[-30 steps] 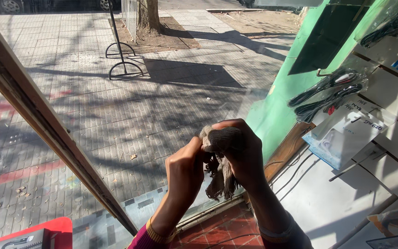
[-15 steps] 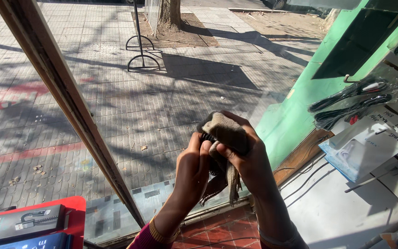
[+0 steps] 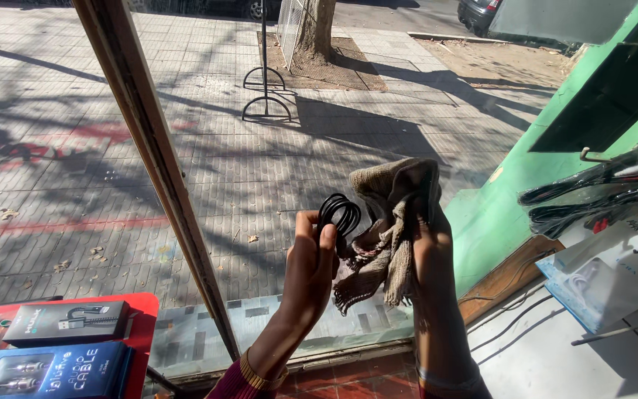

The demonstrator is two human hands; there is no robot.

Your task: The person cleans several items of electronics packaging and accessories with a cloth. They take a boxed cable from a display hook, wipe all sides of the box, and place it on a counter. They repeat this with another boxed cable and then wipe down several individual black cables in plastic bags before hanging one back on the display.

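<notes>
Sunny glass fills the shop window in front of me, and I hold both hands up to it so the light falls on what I have.

My left hand (image 3: 310, 258) is shut around a small coil of black cable (image 3: 338, 216). The loops stick up above my fingers, so I can see them well. My right hand (image 3: 426, 251) is shut on a brown cloth (image 3: 389, 222). The cloth hangs over my fingers and its frayed end drops down between my two hands, touching the cable side. I think I hold them close like this so the cloth can rub the cable.

Below my left grip, down to the left, two boxes lie on a red tray (image 3: 138, 325): a dark cable box (image 3: 66, 322) and a blue cable box (image 3: 49, 371).

To the right of my right grip, black cables in clear bags (image 3: 592, 192) hang on a hook, and a flat pack with a white cable (image 3: 599, 277) leans just under them. A green wall (image 3: 526, 170) stands behind those.

A slanted wooden window bar (image 3: 156, 162) runs up left of my hands and cuts the view.

Far past the glass are the paved walk, a black metal stand (image 3: 266, 96) and a tree trunk (image 3: 317, 29).
</notes>
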